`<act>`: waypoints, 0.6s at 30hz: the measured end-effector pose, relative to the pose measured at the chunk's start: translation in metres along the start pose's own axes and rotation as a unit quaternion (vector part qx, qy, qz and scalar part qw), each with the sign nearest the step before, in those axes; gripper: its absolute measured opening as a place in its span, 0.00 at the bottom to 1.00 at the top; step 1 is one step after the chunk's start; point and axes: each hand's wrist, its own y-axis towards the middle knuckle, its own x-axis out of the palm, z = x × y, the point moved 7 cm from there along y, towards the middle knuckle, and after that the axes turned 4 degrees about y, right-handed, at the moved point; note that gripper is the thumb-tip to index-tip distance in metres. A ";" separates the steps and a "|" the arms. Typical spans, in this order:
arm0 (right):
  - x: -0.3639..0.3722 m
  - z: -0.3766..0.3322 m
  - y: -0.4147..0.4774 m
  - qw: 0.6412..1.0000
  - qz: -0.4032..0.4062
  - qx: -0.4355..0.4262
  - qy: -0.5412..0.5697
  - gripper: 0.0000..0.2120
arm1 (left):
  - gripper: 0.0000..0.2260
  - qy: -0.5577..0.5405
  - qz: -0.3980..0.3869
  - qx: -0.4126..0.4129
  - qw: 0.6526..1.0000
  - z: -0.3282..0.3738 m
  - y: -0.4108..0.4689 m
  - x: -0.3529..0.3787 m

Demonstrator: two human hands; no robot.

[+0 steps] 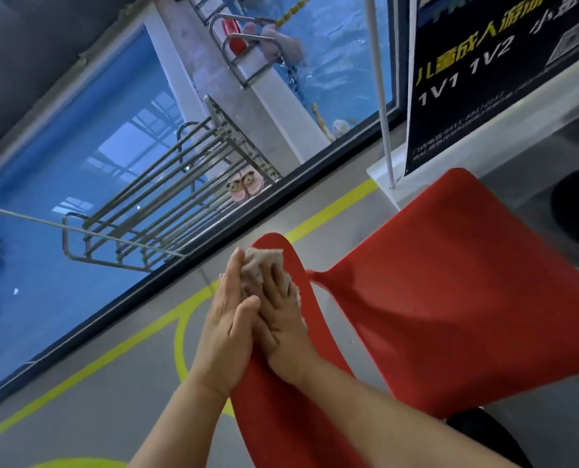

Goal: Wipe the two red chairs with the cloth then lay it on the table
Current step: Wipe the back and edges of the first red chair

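Head view: one red chair (450, 282) fills the right side, and a narrow curved part of it runs under both forearms, which reach forward side by side. Two hands meet on that part. The left hand (227, 329) stands on edge, fingers straight and pressed together against the cloth's side, thumb lying over the right hand (281, 322). The right hand lies flat, fingers slightly spread, pressing the one beige cloth (264, 260) onto the chair's rounded end, above the grey floor (112, 383).

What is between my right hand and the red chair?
The cloth lies under the right hand on the red chair, seen in the head view.
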 end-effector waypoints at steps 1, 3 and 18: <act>-0.002 0.007 0.010 1.000 0.015 0.007 0.002 0.26 | 0.29 0.006 0.000 0.006 1.000 0.000 0.000 0.000; -0.007 0.019 0.033 0.998 0.042 0.037 0.013 0.24 | 0.29 0.020 0.001 0.017 1.000 -0.002 -0.002 0.001; 0.004 -0.007 -0.030 0.996 -0.039 0.033 0.079 0.25 | 0.30 -0.196 -0.028 0.050 0.979 -0.013 -0.008 0.000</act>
